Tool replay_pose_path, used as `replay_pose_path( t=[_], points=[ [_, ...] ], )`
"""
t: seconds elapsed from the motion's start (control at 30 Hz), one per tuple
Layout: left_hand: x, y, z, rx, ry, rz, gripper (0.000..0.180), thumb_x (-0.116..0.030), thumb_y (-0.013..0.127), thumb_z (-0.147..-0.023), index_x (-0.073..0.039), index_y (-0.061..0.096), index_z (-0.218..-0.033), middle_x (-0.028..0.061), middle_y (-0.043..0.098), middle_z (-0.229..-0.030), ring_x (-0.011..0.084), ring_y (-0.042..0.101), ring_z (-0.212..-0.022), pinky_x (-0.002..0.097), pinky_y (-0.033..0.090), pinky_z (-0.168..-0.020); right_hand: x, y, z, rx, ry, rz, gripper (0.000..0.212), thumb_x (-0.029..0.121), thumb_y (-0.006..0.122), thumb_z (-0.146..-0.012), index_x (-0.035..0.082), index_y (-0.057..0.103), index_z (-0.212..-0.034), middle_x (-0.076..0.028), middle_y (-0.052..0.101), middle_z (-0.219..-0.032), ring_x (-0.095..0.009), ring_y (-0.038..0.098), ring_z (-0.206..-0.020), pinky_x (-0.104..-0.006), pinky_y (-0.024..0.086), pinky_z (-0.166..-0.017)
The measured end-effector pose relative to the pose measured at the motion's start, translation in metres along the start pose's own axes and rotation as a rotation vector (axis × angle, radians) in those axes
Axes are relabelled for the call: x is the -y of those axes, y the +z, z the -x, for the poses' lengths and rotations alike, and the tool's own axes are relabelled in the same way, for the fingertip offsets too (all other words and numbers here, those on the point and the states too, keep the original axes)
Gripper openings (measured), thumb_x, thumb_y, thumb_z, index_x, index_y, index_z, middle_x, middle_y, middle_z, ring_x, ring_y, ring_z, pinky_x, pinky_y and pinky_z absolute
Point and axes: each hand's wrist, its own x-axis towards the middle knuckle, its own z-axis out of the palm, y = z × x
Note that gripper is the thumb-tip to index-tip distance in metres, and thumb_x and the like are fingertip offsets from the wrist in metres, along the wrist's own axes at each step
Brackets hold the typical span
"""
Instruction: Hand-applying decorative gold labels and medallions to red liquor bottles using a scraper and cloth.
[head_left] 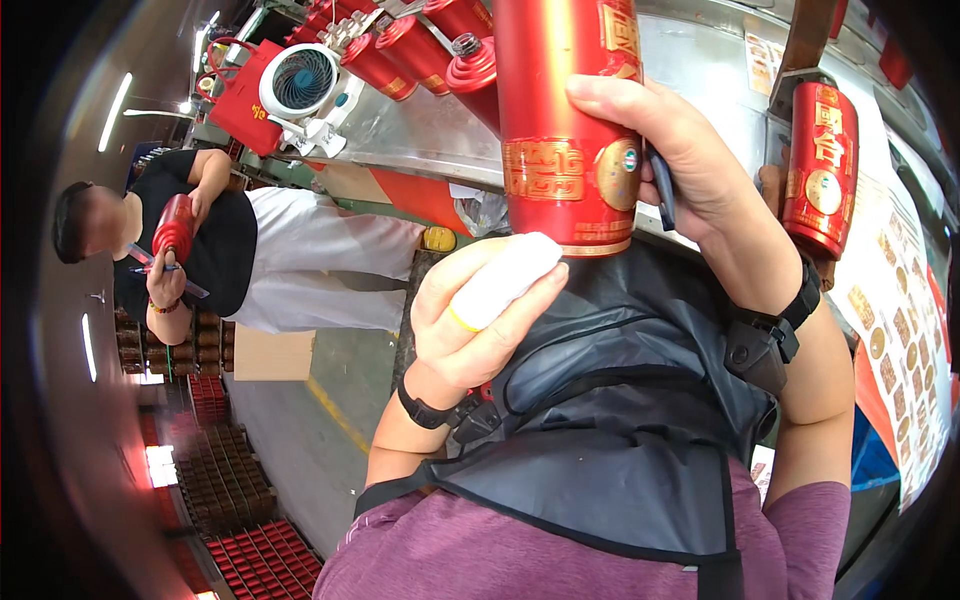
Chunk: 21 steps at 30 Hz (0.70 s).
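A large red bottle (560,110) with gold raised lettering and a round gold emblem stands in front of me, its top cut off by the frame. My right hand (700,150) grips its right side, thumb across the front. A dark, slim tool (661,188) is tucked in that same hand; its kind I cannot make out. Down at the bottle's lower edge, my left hand (470,320) is closed against the base. A white cloth finger cover (508,282) with a yellow hem wraps one of its fingers and touches the bottle.
Another red bottle (822,170) lies at the right, beside a printed sheet (890,340). Several red bottles (415,52) stand on the metal bench (440,135) near a white fan (300,80) and a red bag (240,95). At left, a co-worker (200,240) holds a red bottle. Stacked crates (260,560) fill the lower left.
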Motion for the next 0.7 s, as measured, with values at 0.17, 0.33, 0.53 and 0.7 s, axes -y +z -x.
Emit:
replay_pose_path(
  t=[0.17,0.33,0.53,0.7],
  points=[
    [0.003,0.007,0.007,0.02,0.083,-0.014,0.038,-0.003,0.081,-0.063,-0.011,0.08,-0.1,0.0063,0.069,-0.119,0.0275,0.06,-0.111,0.0398,0.058,-0.09,-0.005,0.007,-0.006,-0.019,0.034,0.05,0.042,0.042,0.076,-0.088,0.006,0.065,-0.106,0.005,0.063,-0.072,0.002,0.047,-0.047,-0.0168,0.036,-0.039],
    [-0.003,0.001,0.003,-0.002,-0.041,0.012,0.035,-0.003,0.082,-0.063,-0.013,0.08,-0.097,0.0071,0.07,-0.114,0.0295,0.057,-0.116,0.0438,0.057,-0.096,-0.005,-0.017,-0.005,0.064,0.173,-0.043,0.045,0.046,0.075,-0.089,0.007,0.065,-0.108,0.001,0.066,-0.075,0.0,0.051,-0.046,-0.0152,0.035,-0.036],
    [-0.011,0.004,0.001,-0.16,-0.187,0.173,0.03,0.002,0.083,-0.069,-0.008,0.077,-0.097,0.0119,0.071,-0.108,0.0345,0.062,-0.112,0.0454,0.056,-0.097,-0.007,-0.003,0.001,-0.007,0.007,-0.072,0.059,0.061,0.068,-0.09,0.006,0.066,-0.111,0.001,0.069,-0.077,0.001,0.046,-0.042,-0.0142,0.033,-0.035],
    [-0.003,0.006,-0.003,-0.279,-0.176,0.089,0.033,0.003,0.08,-0.078,-0.007,0.068,-0.108,0.014,0.068,-0.108,0.0342,0.068,-0.101,0.0427,0.057,-0.088,-0.008,-0.016,-0.001,0.123,-0.051,-0.157,0.072,0.068,0.063,-0.09,0.003,0.061,-0.123,-0.003,0.07,-0.083,-0.002,0.047,-0.044,-0.0161,0.037,-0.037]
  ],
)
